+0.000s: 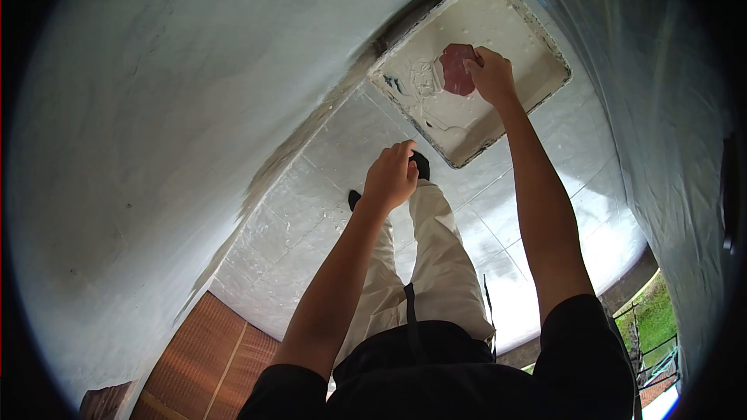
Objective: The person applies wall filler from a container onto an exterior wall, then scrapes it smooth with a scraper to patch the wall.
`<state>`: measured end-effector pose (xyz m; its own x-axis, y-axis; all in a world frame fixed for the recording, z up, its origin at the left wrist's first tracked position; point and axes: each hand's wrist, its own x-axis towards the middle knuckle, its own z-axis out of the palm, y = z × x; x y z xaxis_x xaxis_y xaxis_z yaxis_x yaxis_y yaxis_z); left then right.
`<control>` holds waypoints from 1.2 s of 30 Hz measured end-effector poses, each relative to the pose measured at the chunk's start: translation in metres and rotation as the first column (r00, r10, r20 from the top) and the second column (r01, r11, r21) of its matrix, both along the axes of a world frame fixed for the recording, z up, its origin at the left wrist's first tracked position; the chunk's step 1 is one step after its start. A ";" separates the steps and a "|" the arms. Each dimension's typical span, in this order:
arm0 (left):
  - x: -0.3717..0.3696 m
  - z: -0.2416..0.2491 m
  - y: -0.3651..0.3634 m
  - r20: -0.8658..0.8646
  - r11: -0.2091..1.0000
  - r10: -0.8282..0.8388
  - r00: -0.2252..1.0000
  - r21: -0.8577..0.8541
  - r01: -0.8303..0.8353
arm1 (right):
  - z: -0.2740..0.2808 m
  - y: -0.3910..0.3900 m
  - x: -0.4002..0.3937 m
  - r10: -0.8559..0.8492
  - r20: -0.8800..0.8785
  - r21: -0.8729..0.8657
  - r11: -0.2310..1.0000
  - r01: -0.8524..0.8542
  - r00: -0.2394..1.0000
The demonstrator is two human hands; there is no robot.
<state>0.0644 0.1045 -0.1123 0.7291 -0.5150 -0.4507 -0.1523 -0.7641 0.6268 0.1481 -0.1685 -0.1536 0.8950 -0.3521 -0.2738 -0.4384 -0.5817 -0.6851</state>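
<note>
A rectangular tray (545,87) with a rough, crusted rim stands on the tiled floor at the upper right, with wet off-white plaster inside. My right hand (492,75) is over the tray, its fingers closed on the edge of a flat reddish scraper (457,70). The scraper is at the plaster, beside a ridged, smeared patch. Lower and to the left, my left hand (393,175) hangs above my shoes, outside the tray. Its fingers are curled in, and whether anything is inside them is hidden.
A grey plastered wall (171,85) fills the left side. Plastic sheeting (654,109) hangs along the right. Splatters mark the grey floor tiles (296,210). Brown tiles (206,350) lie at the lower left, and grass (657,319) shows at the lower right.
</note>
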 end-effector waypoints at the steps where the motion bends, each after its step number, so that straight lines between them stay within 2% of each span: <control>1: -0.001 -0.001 0.001 0.023 1.000 0.003 1.000 -0.012 -0.003 | -0.002 0.000 -0.004 -0.011 -0.013 0.048 0.999 0.012 1.000; 3: -0.001 0.005 0.000 -0.030 1.000 0.006 1.000 0.028 -0.005 | -0.011 0.001 -0.014 -0.024 -0.023 0.096 0.995 0.026 0.999; 5: -0.002 0.009 0.001 -0.078 0.997 0.012 0.997 0.071 -0.007 | -0.016 0.001 -0.023 -0.123 -0.070 0.342 0.929 0.139 0.990; 6: -0.002 0.009 0.000 -0.063 0.998 0.018 0.998 0.056 -0.014 | -0.014 0.000 -0.026 -0.123 -0.061 0.342 0.930 0.136 0.991; 8: -0.004 0.010 0.002 -0.041 0.999 0.019 0.999 0.037 -0.018 | -0.007 0.002 -0.038 -0.256 -0.159 0.540 0.786 0.301 0.953; 9: -0.004 0.011 0.002 -0.039 0.999 0.031 0.999 0.015 -0.030 | -0.004 0.003 -0.045 -0.259 -0.148 0.539 0.788 0.298 0.954; 11: -0.007 0.012 0.003 -0.019 0.999 0.042 0.999 -0.018 -0.042 | 0.003 0.006 -0.059 -0.400 -0.191 0.692 0.593 0.412 0.896; 13: -0.007 0.014 0.004 0.069 0.993 0.063 0.996 -0.105 -0.056 | 0.017 0.010 -0.071 -0.464 -0.195 0.776 0.466 0.426 0.864; 17: 0.003 0.052 -0.002 0.111 0.984 0.077 0.991 -0.168 -0.057 | 0.072 0.021 -0.084 -0.554 -0.188 0.830 0.353 0.433 0.811; 19: 0.012 0.082 -0.004 0.152 0.973 0.085 0.985 -0.224 -0.049 | 0.115 0.026 -0.083 -0.588 -0.126 0.861 0.335 0.383 0.799; 22: 0.034 0.141 -0.002 0.231 0.947 0.094 0.968 -0.321 -0.015 | 0.177 0.030 -0.073 -0.574 0.014 0.925 0.319 0.208 0.819; 23: 0.041 0.167 0.000 0.240 0.932 0.100 0.966 -0.361 -0.007 | 0.215 0.036 -0.066 -0.567 0.084 0.945 0.306 0.115 0.820; 29: 0.069 0.313 0.035 0.561 0.864 0.220 0.798 -0.492 0.108 | 0.399 0.097 -0.041 -0.461 0.400 0.913 0.278 -0.299 0.792; 33: 0.072 0.396 0.081 0.750 0.868 0.276 0.601 -0.463 0.180 | 0.477 0.141 -0.033 -0.317 0.617 0.786 0.291 -0.545 0.720; 36: 0.066 0.452 0.120 0.864 0.866 0.335 0.377 -0.440 0.238 | 0.547 0.187 -0.036 -0.297 0.764 0.645 0.339 -0.685 0.572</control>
